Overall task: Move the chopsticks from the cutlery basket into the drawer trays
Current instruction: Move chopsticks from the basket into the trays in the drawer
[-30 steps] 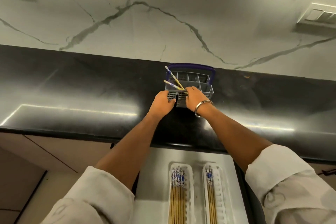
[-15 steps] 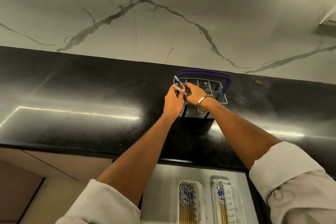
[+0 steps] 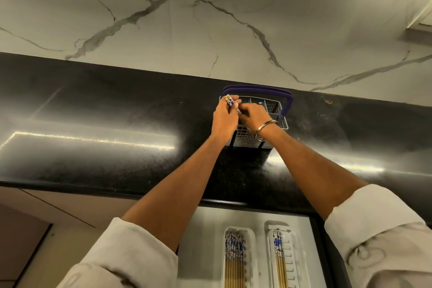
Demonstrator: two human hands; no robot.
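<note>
A grey cutlery basket (image 3: 272, 106) with a purple handle stands on the black counter near the wall. My left hand (image 3: 224, 118) grips a pair of chopsticks (image 3: 229, 100) at the basket's left end; their blue-patterned tops poke out above my fingers. My right hand (image 3: 253, 114) is curled over the basket just beside the left one, touching the same chopsticks lower down. Below the counter an open drawer holds two white trays: the left tray (image 3: 251, 236) is packed with several chopsticks, the right tray (image 3: 295, 241) holds a few.
The black counter (image 3: 105, 124) runs the full width, with a marble wall behind it. A wall switch plate (image 3: 420, 14) sits at the upper right. The drawer's pale floor (image 3: 205, 241) lies left of the trays.
The two spread chopsticks have been gathered together into my left hand. Both hands rose from the basket's front wall to its top left corner.
</note>
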